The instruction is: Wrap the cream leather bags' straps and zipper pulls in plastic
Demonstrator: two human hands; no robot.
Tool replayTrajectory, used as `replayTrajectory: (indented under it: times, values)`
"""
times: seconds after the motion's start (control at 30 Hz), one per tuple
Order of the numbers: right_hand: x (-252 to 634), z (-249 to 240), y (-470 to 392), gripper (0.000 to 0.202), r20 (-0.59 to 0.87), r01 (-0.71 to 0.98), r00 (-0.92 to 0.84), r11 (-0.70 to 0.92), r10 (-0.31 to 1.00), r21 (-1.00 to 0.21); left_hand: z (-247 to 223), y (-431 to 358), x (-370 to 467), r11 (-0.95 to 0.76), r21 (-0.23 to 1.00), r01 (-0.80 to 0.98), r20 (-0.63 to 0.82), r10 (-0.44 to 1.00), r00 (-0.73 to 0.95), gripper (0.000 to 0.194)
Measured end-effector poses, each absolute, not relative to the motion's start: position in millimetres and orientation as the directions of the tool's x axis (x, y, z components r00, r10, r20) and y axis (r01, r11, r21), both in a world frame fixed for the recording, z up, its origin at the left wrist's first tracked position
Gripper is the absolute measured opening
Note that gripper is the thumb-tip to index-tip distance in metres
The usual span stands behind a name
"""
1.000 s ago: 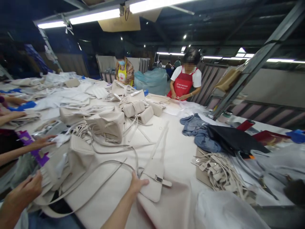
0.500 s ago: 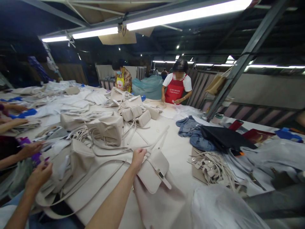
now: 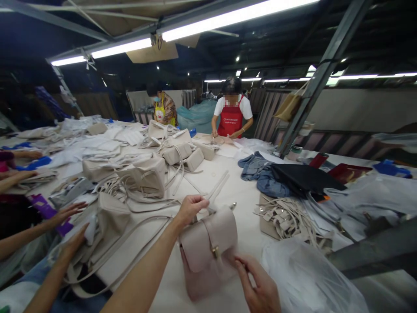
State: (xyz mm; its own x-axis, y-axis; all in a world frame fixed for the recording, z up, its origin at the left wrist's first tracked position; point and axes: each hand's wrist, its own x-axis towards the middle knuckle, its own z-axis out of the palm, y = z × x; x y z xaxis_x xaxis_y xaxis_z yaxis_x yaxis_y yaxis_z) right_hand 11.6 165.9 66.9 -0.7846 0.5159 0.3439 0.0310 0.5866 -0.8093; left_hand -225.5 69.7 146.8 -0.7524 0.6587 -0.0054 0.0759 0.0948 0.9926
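Pinching the bag (image 3: 203, 248) up top with left hand (image 3: 188, 211), fingertips together, probably to steady it. Got right hand (image 3: 260, 289) at its side, can't tell if clamped.

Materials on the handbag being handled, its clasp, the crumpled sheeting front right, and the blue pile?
Handbag: leather or faux leather, unclear which; smooth, low sheen.
Clasp: probably metal; gold-toned glint.
Sheeting: thin plastic film; translucent, wrinkled.
Blue pile: woven fabric, perhaps denim; matte, soft folds.
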Motion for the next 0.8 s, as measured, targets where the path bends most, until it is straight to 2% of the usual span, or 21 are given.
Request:
replayTrajectory:
  times: [0.07,0.13,0.17,0.2,0.3,0.37,0.53,0.6,0.67,0.8]
  values:
    - [-9,99,178,0.032,0.546,-0.049,-0.719,0.752,0.431,-0.658,158,74,-214,0.084,0.989,0.123,0.022,0.736,-0.676,0.033]
    - [-34,118,186,0.049,0.597,-0.093,-0.733,0.823,0.324,-0.561,162,76,-204,0.067,0.977,0.200,0.077,0.770,-0.633,0.040]
    - [-46,123,188,0.055,0.574,-0.114,-0.770,0.824,0.280,-0.555,162,76,-201,0.059,0.969,0.240,0.109,0.769,-0.630,0.043]
    - [-58,123,189,0.055,0.531,-0.130,-0.810,0.807,0.249,-0.576,160,76,-198,0.056,0.960,0.276,0.139,0.758,-0.638,0.044]
    - [-83,115,187,0.029,0.389,-0.110,-0.892,0.726,0.229,-0.679,154,71,-195,0.067,0.941,0.332,0.191,0.703,-0.685,0.042]
    - [-92,110,182,0.019,0.365,-0.098,-0.898,0.698,0.244,-0.709,152,67,-195,0.088,0.929,0.359,0.206,0.682,-0.701,0.041]
    - [-96,115,177,0.033,0.439,-0.202,-0.871,0.653,0.221,-0.730,152,65,-193,0.129,0.891,0.435,0.233,0.692,-0.683,0.039]
    - [-95,117,184,0.029,0.435,-0.194,-0.877,0.678,0.204,-0.709,153,61,-196,0.150,0.876,0.459,0.197,0.757,-0.623,0.040]
    - [-92,118,192,0.026,0.400,-0.147,-0.895,0.716,0.198,-0.683,151,55,-204,0.193,0.881,0.431,0.085,0.834,-0.546,0.043]
    - [-83,121,199,0.015,0.358,-0.102,-0.903,0.693,0.236,-0.714,154,44,-221,0.280,0.934,0.224,-0.189,0.916,-0.355,0.046]
